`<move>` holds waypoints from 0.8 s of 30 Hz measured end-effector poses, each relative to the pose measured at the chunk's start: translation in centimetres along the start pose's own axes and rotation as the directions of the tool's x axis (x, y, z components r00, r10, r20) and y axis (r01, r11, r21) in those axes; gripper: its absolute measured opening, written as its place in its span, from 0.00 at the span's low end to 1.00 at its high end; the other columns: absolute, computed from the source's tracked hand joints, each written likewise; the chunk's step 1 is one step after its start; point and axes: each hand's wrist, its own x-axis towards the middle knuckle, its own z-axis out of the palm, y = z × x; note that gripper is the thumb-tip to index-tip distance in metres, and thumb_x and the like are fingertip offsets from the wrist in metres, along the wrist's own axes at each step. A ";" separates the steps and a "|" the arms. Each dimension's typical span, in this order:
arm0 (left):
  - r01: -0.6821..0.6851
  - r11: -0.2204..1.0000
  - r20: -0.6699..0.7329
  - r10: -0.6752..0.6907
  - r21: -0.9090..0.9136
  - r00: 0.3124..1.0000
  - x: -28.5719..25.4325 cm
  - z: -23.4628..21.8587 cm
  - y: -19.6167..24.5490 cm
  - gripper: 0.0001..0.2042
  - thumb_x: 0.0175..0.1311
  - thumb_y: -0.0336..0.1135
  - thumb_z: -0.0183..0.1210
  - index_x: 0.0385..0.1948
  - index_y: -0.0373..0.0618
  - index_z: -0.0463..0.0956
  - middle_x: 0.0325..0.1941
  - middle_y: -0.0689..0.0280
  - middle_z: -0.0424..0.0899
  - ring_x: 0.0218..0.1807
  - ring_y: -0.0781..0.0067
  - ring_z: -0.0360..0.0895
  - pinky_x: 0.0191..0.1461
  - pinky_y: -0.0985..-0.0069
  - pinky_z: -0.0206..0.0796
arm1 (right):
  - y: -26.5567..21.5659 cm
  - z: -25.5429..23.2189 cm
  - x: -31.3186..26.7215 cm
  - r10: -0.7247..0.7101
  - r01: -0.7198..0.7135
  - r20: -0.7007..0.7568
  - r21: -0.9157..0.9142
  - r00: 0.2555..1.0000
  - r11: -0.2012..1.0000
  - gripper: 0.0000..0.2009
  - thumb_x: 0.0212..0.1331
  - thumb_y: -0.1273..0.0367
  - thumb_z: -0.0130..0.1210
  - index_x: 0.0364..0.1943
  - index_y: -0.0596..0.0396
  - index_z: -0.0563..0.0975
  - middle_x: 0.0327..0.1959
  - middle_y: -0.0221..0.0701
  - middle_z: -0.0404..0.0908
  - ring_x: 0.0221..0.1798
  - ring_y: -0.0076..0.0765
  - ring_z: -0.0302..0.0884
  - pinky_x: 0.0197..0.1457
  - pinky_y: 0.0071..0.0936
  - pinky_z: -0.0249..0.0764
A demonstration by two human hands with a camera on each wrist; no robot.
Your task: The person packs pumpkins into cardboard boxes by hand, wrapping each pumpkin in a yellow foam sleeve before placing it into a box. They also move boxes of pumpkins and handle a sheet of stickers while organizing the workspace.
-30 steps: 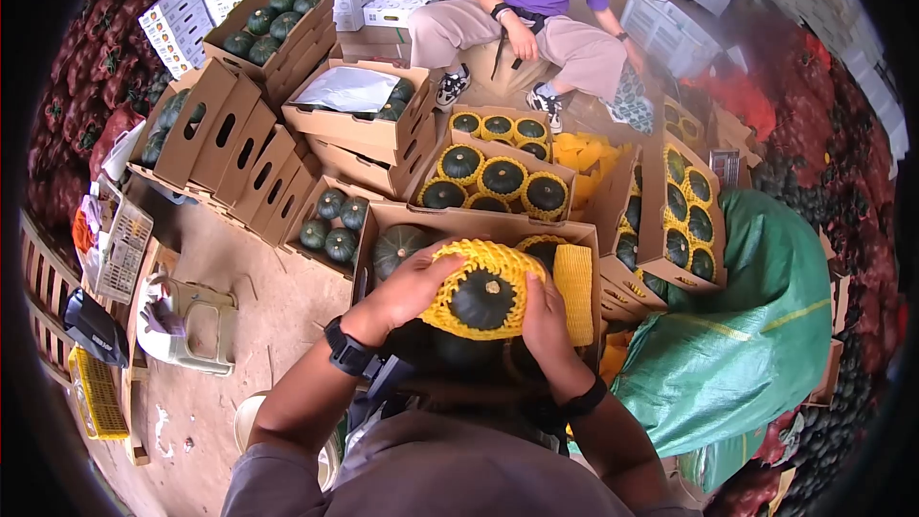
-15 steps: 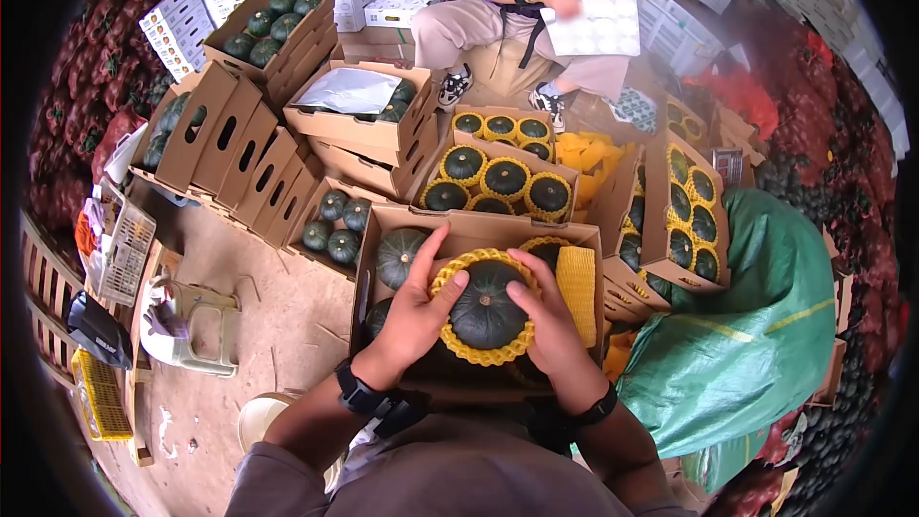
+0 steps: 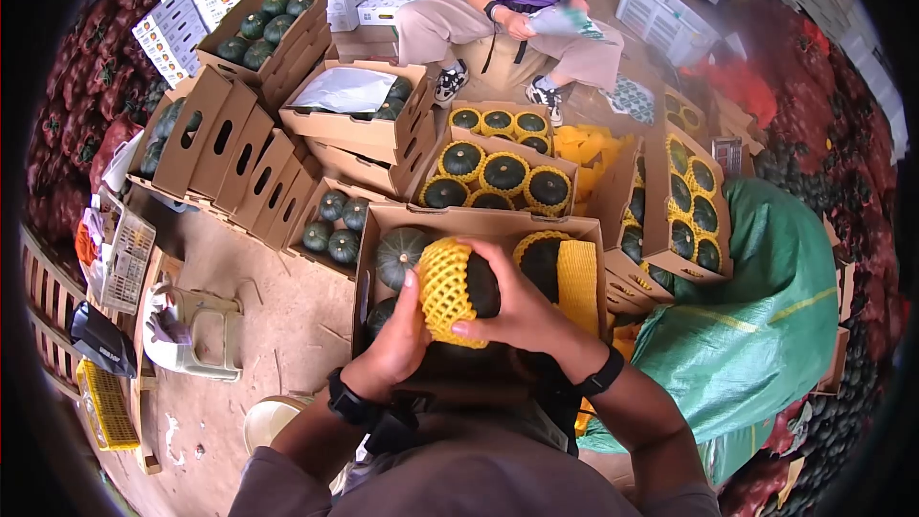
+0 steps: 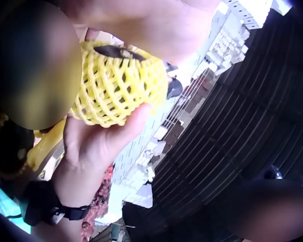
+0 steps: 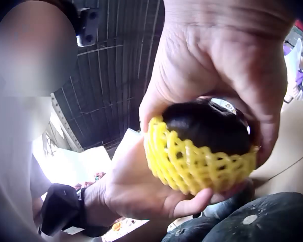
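A dark green kabocha squash [image 3: 482, 285] is held above the open cardboard box [image 3: 450, 218] before me, turned on its side. A yellow foam net [image 3: 444, 293] covers its left part; the right part shows bare. My right hand [image 3: 528, 314] grips the bare side, thumb at the net's edge. Against the netted side, my left hand [image 3: 395, 345] cups the squash, as the right wrist view also shows, with its thumb [image 5: 194, 204] on the mesh. Inside the box sit a bare squash [image 3: 400, 257], a netted squash [image 3: 542, 263] and a stack of flat yellow nets [image 3: 577, 287].
Boxes of netted squash [image 3: 503, 172] stand just beyond, with more boxes [image 3: 670, 220] to the right. Stacked cartons [image 3: 359, 115] of bare squash rise at the left. A green sack [image 3: 756, 316] bulges at the right. A seated person [image 3: 522, 10] handles a sheet opposite.
The squash has turned from facing up to lying sideways, its netted side now leftward. My right hand has moved over its bare side, my left lower. The seated person's white tray has given way to a sheet.
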 end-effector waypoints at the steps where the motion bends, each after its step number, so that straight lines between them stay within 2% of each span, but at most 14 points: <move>1: -0.042 0.998 -0.074 0.046 0.054 0.996 0.0 0.5 1.0 0.35 0.68 0.65 0.34 0.67 0.46 0.53 0.64 0.61 0.66 0.66 0.67 0.62 0.68 0.64 0.55 | 1.6 -0.1 0.4 0.003 0.003 -0.068 0.088 0.998 0.996 0.45 0.43 0.60 0.70 0.64 0.60 0.56 0.63 0.42 0.59 0.68 0.37 0.56 0.69 0.34 0.54; 4: 0.166 0.971 -0.261 -0.118 0.172 0.958 -0.4 -4.1 -0.1 0.37 0.65 0.66 0.41 0.67 0.46 0.53 0.66 0.55 0.62 0.63 0.63 0.63 0.68 0.66 0.49 | 1.3 -0.6 1.9 -0.099 0.019 -0.114 -0.563 0.989 0.826 0.41 0.38 0.62 0.71 0.62 0.44 0.62 0.63 0.46 0.56 0.66 0.55 0.58 0.66 0.42 0.61; 5: 0.171 0.975 -0.226 -0.136 0.144 0.965 -0.4 -3.9 0.0 0.38 0.65 0.66 0.41 0.68 0.46 0.51 0.68 0.54 0.59 0.65 0.62 0.61 0.68 0.65 0.48 | 2.2 -0.3 2.3 -0.021 -0.052 -0.098 -0.690 0.995 0.722 0.39 0.35 0.63 0.71 0.60 0.33 0.66 0.63 0.48 0.57 0.64 0.61 0.58 0.64 0.45 0.64; 6: 0.175 0.978 -0.190 -0.151 0.117 0.970 -0.4 -3.5 0.2 0.39 0.64 0.66 0.42 0.69 0.47 0.50 0.69 0.52 0.57 0.66 0.61 0.60 0.69 0.65 0.47 | 2.8 0.1 2.3 0.115 -0.139 -0.090 -0.822 0.989 0.552 0.39 0.36 0.63 0.71 0.60 0.32 0.67 0.63 0.46 0.57 0.63 0.61 0.60 0.62 0.44 0.65; 8: 0.180 0.984 -0.154 -0.175 0.019 0.973 -0.2 -2.6 0.2 0.41 0.62 0.67 0.43 0.70 0.49 0.47 0.70 0.51 0.55 0.67 0.60 0.58 0.70 0.64 0.46 | 2.6 0.8 2.1 0.104 -0.171 -0.139 -0.875 0.985 0.453 0.37 0.38 0.63 0.70 0.60 0.34 0.69 0.63 0.45 0.58 0.63 0.57 0.61 0.60 0.43 0.66; 11: 0.135 0.981 -0.144 -0.156 -0.140 0.977 1.3 -1.7 -0.3 0.42 0.59 0.68 0.46 0.72 0.59 0.42 0.71 0.48 0.49 0.69 0.54 0.54 0.71 0.63 0.45 | 0.2 0.1 0.3 -0.066 -0.047 -0.104 -0.816 0.992 0.576 0.34 0.40 0.62 0.70 0.58 0.36 0.71 0.62 0.42 0.61 0.62 0.52 0.63 0.58 0.43 0.67; 14: 0.107 0.989 -0.152 -0.122 -0.104 0.981 2.0 -1.7 -0.9 0.41 0.59 0.67 0.47 0.72 0.62 0.43 0.73 0.46 0.45 0.71 0.54 0.51 0.71 0.62 0.44 | -1.4 -2.6 -2.3 -0.080 -0.394 -0.481 -0.793 0.873 0.466 0.32 0.43 0.65 0.68 0.59 0.39 0.71 0.60 0.38 0.64 0.56 0.48 0.68 0.55 0.41 0.69; 16: 0.131 0.991 -0.135 -0.134 -0.031 0.982 2.0 -2.3 -1.0 0.39 0.62 0.62 0.48 0.72 0.61 0.42 0.73 0.49 0.47 0.72 0.54 0.50 0.72 0.60 0.42 | 2.6 -5.3 -4.7 0.214 -0.608 -0.583 -0.651 0.784 0.454 0.31 0.46 0.67 0.65 0.60 0.40 0.69 0.56 0.39 0.67 0.53 0.48 0.70 0.52 0.39 0.72; 17: 0.151 0.988 -0.128 -0.145 0.037 0.981 1.7 -2.3 -0.5 0.39 0.62 0.61 0.48 0.72 0.61 0.42 0.73 0.49 0.48 0.72 0.54 0.49 0.72 0.59 0.41 | 2.7 -6.3 -5.4 0.206 -0.605 -0.581 -0.667 0.788 0.435 0.30 0.50 0.72 0.60 0.61 0.43 0.67 0.51 0.39 0.70 0.50 0.44 0.74 0.51 0.33 0.73; 19: 0.103 0.966 -0.159 -0.067 0.236 0.985 0.9 -1.3 0.8 0.35 0.66 0.49 0.50 0.72 0.58 0.42 0.71 0.53 0.54 0.73 0.56 0.50 0.71 0.58 0.45 | 2.1 -6.5 -6.1 0.099 -0.351 -0.524 -0.408 0.846 0.842 0.28 0.53 0.76 0.56 0.61 0.47 0.65 0.49 0.37 0.72 0.49 0.38 0.74 0.50 0.29 0.73; 20: -0.077 0.925 -0.110 0.127 0.372 0.986 0.4 0.5 1.1 0.34 0.66 0.39 0.54 0.71 0.55 0.44 0.71 0.56 0.55 0.71 0.59 0.54 0.69 0.60 0.50 | 1.2 -6.3 -6.8 0.041 -0.183 -0.517 -0.227 0.855 0.957 0.27 0.55 0.79 0.54 0.61 0.49 0.65 0.48 0.36 0.72 0.49 0.34 0.75 0.50 0.27 0.73; 21: -0.157 0.849 0.021 0.170 0.505 0.985 -0.1 1.5 1.3 0.34 0.66 0.36 0.55 0.71 0.52 0.46 0.70 0.57 0.56 0.71 0.62 0.54 0.69 0.62 0.51 | -1.8 -4.0 -6.3 0.150 -0.042 -0.522 0.212 0.840 0.976 0.22 0.59 0.83 0.49 0.58 0.55 0.65 0.47 0.31 0.73 0.51 0.25 0.72 0.50 0.20 0.71; 22: -0.258 0.745 0.161 0.201 0.615 0.966 -0.3 2.1 1.2 0.33 0.65 0.33 0.57 0.70 0.49 0.48 0.70 0.59 0.57 0.71 0.65 0.54 0.69 0.65 0.52 | -2.6 -2.6 -6.4 0.093 0.046 -0.471 0.276 0.877 0.960 0.20 0.59 0.84 0.49 0.55 0.56 0.66 0.50 0.30 0.71 0.52 0.22 0.71 0.50 0.17 0.70; 24: -0.151 0.939 0.352 0.036 0.307 0.935 -0.2 2.9 -0.2 0.22 0.65 0.35 0.58 0.59 0.44 0.65 0.58 0.65 0.74 0.59 0.76 0.70 0.59 0.78 0.62 | -3.3 0.0 -6.3 -0.113 0.202 -0.444 0.159 0.889 0.966 0.18 0.57 0.84 0.52 0.51 0.56 0.67 0.54 0.33 0.66 0.53 0.23 0.69 0.51 0.18 0.68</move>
